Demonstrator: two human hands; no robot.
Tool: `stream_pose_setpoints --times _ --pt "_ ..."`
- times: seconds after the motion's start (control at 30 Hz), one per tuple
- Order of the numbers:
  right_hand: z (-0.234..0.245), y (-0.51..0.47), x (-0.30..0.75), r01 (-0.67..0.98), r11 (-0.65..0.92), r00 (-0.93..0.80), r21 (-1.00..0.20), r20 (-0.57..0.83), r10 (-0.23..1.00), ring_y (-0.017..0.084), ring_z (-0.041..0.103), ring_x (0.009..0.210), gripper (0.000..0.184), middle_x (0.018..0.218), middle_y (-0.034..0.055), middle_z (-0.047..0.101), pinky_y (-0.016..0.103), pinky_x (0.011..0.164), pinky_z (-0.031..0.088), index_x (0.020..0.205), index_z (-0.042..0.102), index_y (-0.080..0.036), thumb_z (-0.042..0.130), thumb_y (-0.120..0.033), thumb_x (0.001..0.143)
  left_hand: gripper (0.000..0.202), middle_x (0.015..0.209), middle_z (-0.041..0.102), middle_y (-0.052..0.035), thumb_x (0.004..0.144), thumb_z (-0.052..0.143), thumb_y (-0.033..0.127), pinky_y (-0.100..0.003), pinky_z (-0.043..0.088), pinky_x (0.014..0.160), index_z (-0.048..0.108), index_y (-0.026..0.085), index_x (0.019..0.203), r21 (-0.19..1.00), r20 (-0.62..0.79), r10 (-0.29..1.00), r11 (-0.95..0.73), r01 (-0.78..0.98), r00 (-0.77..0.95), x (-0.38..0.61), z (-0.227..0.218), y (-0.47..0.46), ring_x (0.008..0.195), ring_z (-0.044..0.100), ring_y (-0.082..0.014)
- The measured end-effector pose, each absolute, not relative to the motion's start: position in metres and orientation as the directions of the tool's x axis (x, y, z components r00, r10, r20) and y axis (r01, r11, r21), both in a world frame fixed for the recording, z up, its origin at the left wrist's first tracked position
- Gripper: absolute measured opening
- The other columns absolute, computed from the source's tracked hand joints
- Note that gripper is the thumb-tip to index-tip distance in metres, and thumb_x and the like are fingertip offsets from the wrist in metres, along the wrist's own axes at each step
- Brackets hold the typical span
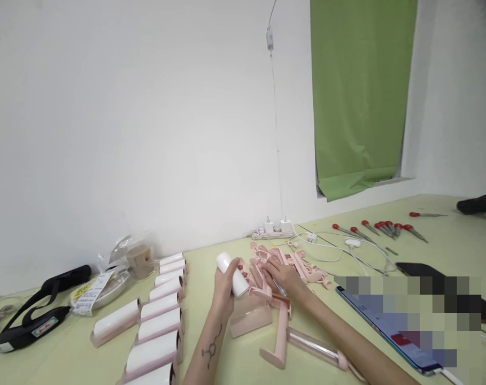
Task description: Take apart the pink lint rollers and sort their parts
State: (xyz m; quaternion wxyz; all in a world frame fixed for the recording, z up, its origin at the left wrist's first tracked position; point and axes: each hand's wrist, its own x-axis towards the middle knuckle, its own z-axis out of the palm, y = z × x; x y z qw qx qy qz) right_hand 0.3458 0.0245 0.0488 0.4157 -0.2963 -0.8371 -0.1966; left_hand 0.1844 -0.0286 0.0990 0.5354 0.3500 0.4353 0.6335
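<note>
White roll [231,274] sits tilted in the left hand [225,289], fingers wrapped around it, just above a clear pink cover [251,316] on the green table [86,358]. The right hand [282,275] pinches a thin metal rod [265,263] over the pile of pink handles [307,267]. Finished rollers [160,321] line up to the left.

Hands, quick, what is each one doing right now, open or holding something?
Left hand: closed around a white roll.
Right hand: closed on a thin tool, above the pink handles.
</note>
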Motion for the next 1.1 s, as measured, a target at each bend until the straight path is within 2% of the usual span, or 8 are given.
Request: stream_pose_setpoints --times 0.1,0.2,0.27,0.33,0.4,0.53,0.93,1.1 --pt "0.047 0.027 0.349 0.632 0.774 -0.504 0.043 0.782 0.368 0.018 0.057 0.068 0.019 0.081 0.0077 0.061 0.026 0.052 0.042 0.088 0.056 -0.018 0.038 -0.017 0.082 0.037 0.055 0.051 0.0044 0.064 0.060 0.047 -0.023 0.040 0.038 0.041 0.020 0.079 0.982 0.029 0.955 -0.083 -0.172 -0.297 0.166 0.092 -0.037 0.039 0.051 -0.0117" --pt "0.056 0.018 0.347 0.599 0.799 -0.483 -0.049 0.774 0.409 0.018 0.057 0.074 0.017 0.080 0.0062 0.062 0.031 0.067 0.044 0.084 0.056 -0.018 0.038 -0.018 0.083 0.036 0.054 0.051 0.0044 0.067 0.053 0.051 -0.023 0.040 0.040 0.041 0.021 0.082 0.983 0.173 0.924 -0.137 0.125 -0.342 0.153 0.084 -0.044 0.040 0.051 -0.0128" --pt "0.065 0.004 0.343 0.504 0.820 -0.415 -0.272 0.756 0.507 0.016 0.056 0.069 0.020 0.073 0.0037 0.060 0.029 0.066 0.044 0.080 0.055 -0.019 0.035 -0.021 0.085 0.035 0.057 0.054 0.0026 0.067 0.054 0.050 -0.023 0.039 0.044 0.044 0.022 0.085 0.927 0.279 0.901 -0.162 0.339 -0.333 0.148 0.080 -0.049 0.047 0.053 -0.0148" --pt "0.073 -0.014 0.337 0.321 0.777 -0.389 -0.542 0.672 0.630 0.013 0.055 0.060 0.026 0.067 0.0011 0.058 0.024 0.057 0.044 0.075 0.054 -0.018 0.034 -0.027 0.087 0.035 0.063 0.058 0.0008 0.066 0.055 0.049 -0.022 0.036 0.048 0.048 0.024 0.089 0.837 0.352 0.886 -0.153 0.526 -0.301 0.146 0.077 -0.056 0.054 0.055 -0.0171" --pt "0.077 -0.031 0.333 0.164 0.704 -0.441 -0.691 0.587 0.679 0.010 0.052 0.052 0.029 0.063 -0.0009 0.054 0.021 0.049 0.042 0.072 0.055 -0.018 0.035 -0.033 0.086 0.034 0.067 0.059 0.0003 0.066 0.056 0.048 -0.022 0.033 0.049 0.050 0.026 0.092 0.750 0.369 0.892 -0.119 0.651 -0.262 0.146 0.077 -0.065 0.057 0.056 -0.0184" --pt "0.079 -0.050 0.331 0.092 0.687 -0.532 -0.721 0.547 0.646 0.007 0.047 0.047 0.028 0.062 -0.0021 0.050 0.019 0.047 0.039 0.071 0.056 -0.018 0.037 -0.032 0.085 0.031 0.066 0.059 0.0012 0.067 0.056 0.043 -0.020 0.028 0.048 0.052 0.028 0.093 0.656 0.360 0.912 -0.096 0.749 -0.197 0.148 0.077 -0.082 0.056 0.055 -0.0182" --pt "0.078 -0.057 0.331 0.059 0.587 -0.532 -0.808 0.472 0.703 0.007 0.045 0.045 0.027 0.061 -0.0022 0.047 0.018 0.043 0.037 0.069 0.056 -0.017 0.039 -0.032 0.084 0.030 0.066 0.060 0.0011 0.066 0.055 0.042 -0.020 0.025 0.048 0.052 0.028 0.092 0.613 0.301 0.931 -0.023 0.790 -0.207 0.152 0.071 -0.084 0.058 0.056 -0.0184" --pt "0.073 -0.052 0.331 0.078 0.562 -0.519 -0.823 0.448 0.728 0.007 0.042 0.043 0.029 0.054 -0.0035 0.044 0.018 0.041 0.034 0.065 0.054 -0.016 0.038 -0.032 0.084 0.028 0.073 0.063 0.0008 0.071 0.048 0.041 -0.021 0.028 0.049 0.049 0.028 0.095 0.445 0.268 0.955 -0.004 0.895 -0.129 0.153 0.072 -0.086 0.066 0.060 -0.0195"
